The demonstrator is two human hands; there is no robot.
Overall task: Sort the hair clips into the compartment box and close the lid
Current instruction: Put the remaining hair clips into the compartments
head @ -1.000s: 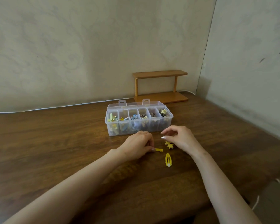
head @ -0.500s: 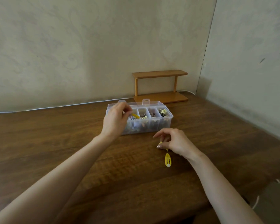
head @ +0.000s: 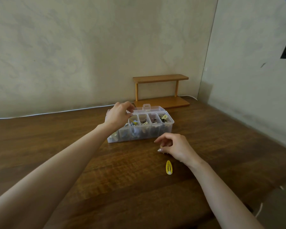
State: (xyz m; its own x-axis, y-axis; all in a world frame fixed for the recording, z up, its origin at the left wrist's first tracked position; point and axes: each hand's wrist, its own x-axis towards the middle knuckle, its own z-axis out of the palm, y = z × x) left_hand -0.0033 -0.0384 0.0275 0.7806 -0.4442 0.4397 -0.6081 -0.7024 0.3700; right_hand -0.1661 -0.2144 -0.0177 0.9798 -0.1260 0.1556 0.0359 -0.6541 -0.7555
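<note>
The compartment box, clear plastic, stands on the wooden table at about 12 o'clock from the person, and most of the sorting looks done. Its rightmost cell holds pale and dark clips, the next one dark clips, the next a striped and a cream one, and the cell after that blue pieces with a thin yellow one. The cells at the 9 o'clock end are hidden by the wrist above them. The lid is thrown back behind the box at its 12 o'clock side, so closing it is not yet done. The left hand hovers over the left half of the box with fingers loosely bent and nothing visible between them. At 5 o'clock from the box the right hand rests on the table and pinches a small yellow clip, of which only a sliver shows. A yellow snap clip lies loose just beyond it, at 6 o'clock from that hand. By my reckoning these two clips and the lid remain. A wooden shelf stands at 1 o'clock behind the box, and a white cable runs along the wall.
</note>
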